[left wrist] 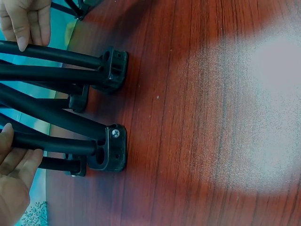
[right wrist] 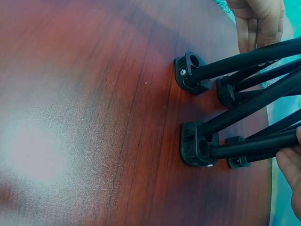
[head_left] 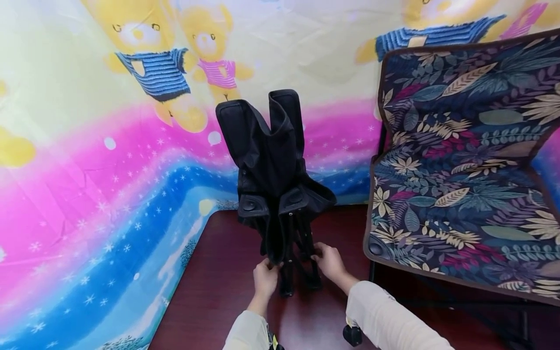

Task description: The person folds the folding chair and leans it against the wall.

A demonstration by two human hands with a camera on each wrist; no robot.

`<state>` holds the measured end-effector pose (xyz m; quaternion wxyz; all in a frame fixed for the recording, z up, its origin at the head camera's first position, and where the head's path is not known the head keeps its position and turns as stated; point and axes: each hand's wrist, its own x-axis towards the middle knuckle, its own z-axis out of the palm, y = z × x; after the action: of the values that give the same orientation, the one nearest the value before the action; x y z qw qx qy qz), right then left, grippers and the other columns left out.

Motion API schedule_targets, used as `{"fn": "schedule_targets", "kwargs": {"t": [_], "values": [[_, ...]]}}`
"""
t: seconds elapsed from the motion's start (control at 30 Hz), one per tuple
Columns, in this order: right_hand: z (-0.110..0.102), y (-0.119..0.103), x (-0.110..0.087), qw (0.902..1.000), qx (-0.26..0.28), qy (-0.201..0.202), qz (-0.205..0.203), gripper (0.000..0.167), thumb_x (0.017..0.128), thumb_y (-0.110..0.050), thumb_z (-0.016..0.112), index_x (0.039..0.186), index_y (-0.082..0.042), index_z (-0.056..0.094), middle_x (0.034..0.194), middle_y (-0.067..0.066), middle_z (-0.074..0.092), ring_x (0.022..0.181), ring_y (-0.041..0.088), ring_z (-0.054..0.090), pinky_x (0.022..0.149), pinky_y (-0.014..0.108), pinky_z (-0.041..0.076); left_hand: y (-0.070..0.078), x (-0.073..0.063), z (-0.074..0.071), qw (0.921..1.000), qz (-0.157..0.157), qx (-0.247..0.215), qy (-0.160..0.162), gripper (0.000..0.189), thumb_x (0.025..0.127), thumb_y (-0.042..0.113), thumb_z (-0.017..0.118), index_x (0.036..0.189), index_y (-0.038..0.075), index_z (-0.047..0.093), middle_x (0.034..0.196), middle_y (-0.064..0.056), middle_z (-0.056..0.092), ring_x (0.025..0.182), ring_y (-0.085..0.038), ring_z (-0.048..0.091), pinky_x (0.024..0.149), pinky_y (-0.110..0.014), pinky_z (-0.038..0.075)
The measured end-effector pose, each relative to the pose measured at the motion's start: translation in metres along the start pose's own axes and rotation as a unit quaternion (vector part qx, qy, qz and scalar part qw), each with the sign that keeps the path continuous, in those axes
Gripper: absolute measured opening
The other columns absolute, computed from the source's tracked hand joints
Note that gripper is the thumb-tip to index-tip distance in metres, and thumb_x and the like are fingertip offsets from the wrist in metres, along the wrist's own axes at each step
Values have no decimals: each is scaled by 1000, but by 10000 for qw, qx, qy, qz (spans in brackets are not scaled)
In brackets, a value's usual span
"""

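A black folding chair (head_left: 271, 160) stands partly folded on the reddish-brown tabletop (head_left: 210, 291), its fabric bunched and its legs close together. My left hand (head_left: 266, 278) grips a black leg tube low on the chair's left side; the left wrist view shows thumb and fingers around that tube (left wrist: 56, 142). On the opposite side, my right hand (head_left: 331, 262) pinches another leg tube, thumb and fingers on it at the edge of the right wrist view. Black plastic feet (right wrist: 197, 143) join the tubes in pairs at the tabletop.
To the right stands an unfolded folding chair (head_left: 463, 160) with leaf-patterned fabric. Behind the tabletop hangs a colourful cloth (head_left: 144, 155) printed with teddy bears, which also runs down along the left edge.
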<state>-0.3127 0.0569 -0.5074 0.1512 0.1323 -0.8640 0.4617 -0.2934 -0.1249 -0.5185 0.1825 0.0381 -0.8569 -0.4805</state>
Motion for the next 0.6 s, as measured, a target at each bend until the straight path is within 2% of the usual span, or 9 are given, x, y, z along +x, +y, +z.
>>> {"fn": "schedule_targets", "kwargs": {"t": [0.13, 0.4, 0.6], "values": [[1, 1, 0, 9999, -123, 68, -16, 16, 70, 6, 65, 84, -1, 61, 75, 9, 63, 72, 20, 60, 62, 33, 48, 2, 1, 3, 9999, -46, 121, 70, 8, 71, 13, 69, 69, 7, 64, 59, -1, 60, 55, -12, 51, 52, -26, 41], [6, 1, -2, 9996, -91, 254, 8, 10, 75, 2, 63, 84, -2, 59, 73, 11, 62, 69, 19, 59, 58, 30, 47, 2, 3, 8, 9992, 175, 202, 285, 10, 69, 12, 70, 66, 7, 62, 57, -1, 60, 56, -15, 55, 51, -28, 43], [9, 2, -2, 9991, -75, 426, -12, 13, 74, 7, 61, 84, -1, 58, 76, 11, 62, 73, 22, 60, 61, 33, 48, 2, 5, 11, 9997, -80, 135, 212, 8, 71, 12, 69, 69, 7, 63, 60, -1, 61, 57, -14, 54, 52, -27, 43]]}}
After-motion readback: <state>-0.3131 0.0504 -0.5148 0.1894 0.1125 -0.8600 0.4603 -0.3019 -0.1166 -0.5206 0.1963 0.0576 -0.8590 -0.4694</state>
